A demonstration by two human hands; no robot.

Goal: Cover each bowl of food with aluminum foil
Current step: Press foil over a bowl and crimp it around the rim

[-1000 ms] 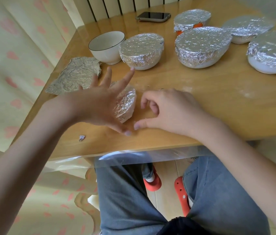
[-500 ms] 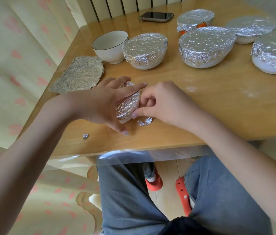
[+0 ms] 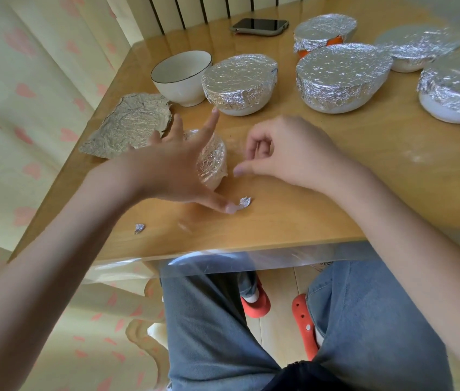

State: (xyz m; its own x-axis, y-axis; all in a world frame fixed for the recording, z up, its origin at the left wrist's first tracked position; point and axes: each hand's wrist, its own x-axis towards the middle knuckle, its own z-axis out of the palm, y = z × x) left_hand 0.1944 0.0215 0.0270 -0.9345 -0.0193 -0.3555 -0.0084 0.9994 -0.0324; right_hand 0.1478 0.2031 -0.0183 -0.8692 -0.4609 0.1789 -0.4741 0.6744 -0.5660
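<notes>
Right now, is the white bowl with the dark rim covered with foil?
No: the white bowl with the dark rim stands open and bare beside the flat foil sheet, while the larger bowls around it wear foil.

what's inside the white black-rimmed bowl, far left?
The open white black-rimmed bowl shows only bare white inner wall; its bottom is hidden by the near rim. It has no foil, unlike the neighbouring foil-covered white bowl.
</notes>
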